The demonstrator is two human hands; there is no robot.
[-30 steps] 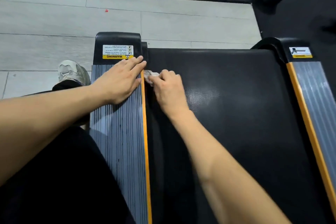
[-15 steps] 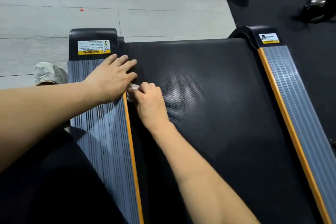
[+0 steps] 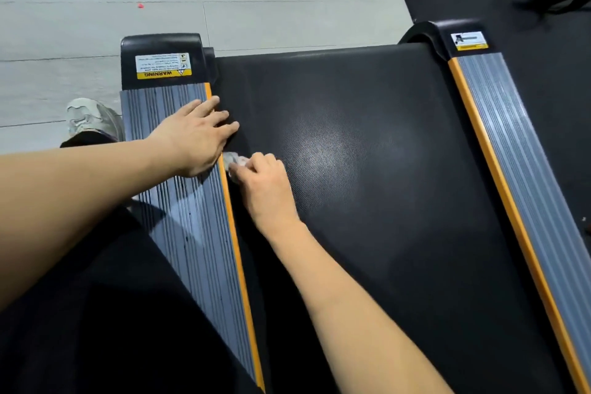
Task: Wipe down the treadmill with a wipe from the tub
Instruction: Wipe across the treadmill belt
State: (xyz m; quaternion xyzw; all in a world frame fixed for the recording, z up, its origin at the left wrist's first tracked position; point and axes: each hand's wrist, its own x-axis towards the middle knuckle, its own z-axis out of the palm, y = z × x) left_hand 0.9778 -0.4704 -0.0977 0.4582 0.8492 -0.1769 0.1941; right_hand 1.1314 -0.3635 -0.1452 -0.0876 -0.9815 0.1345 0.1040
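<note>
at the belt's edge, right hand (image 3: 267, 182) apparently grips wipe (image 3: 232, 160).

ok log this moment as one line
stage: wiping | right hand: grips wipe at belt edge by orange strip | left hand: flat on left side rail

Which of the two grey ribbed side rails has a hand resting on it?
The left side rail, the one whose end cap bears the yellow WARNING label; the left hand lies flat on it. The right side rail is untouched.
</note>
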